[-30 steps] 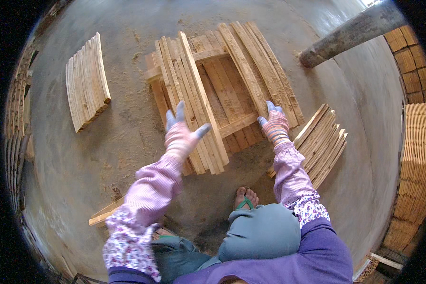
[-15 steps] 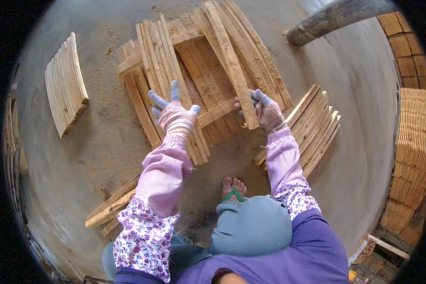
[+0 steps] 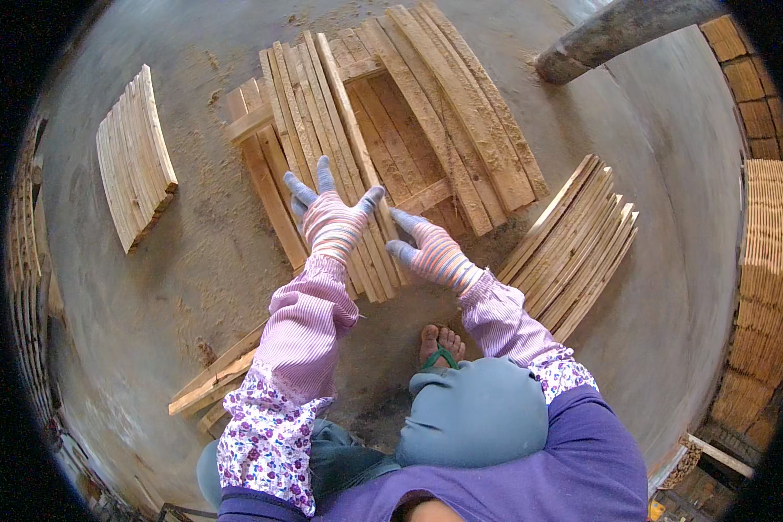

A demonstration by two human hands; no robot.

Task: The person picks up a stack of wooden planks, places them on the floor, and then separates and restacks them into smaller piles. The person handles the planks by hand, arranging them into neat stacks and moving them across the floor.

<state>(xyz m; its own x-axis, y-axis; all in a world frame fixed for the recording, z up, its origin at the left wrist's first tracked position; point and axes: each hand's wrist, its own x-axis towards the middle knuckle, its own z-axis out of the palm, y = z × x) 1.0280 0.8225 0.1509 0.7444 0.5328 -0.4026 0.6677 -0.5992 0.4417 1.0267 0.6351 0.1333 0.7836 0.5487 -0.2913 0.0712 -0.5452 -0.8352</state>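
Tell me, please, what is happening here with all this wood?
A person's gloved left hand, fingers spread, is over the left group of wooden strips. The gloved right hand has its fingertips beside the near part of that group's innermost strip; whether they grip it is unclear. These strips and the right group lie across crosspieces, with a gap between the two groups. One pile lies on the floor to the left, another to the right.

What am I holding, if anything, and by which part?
No clear hold shows. The left hand is spread over the wooden strips; the right hand is at their right edge, toward the near end, but whether it grips cannot be told.
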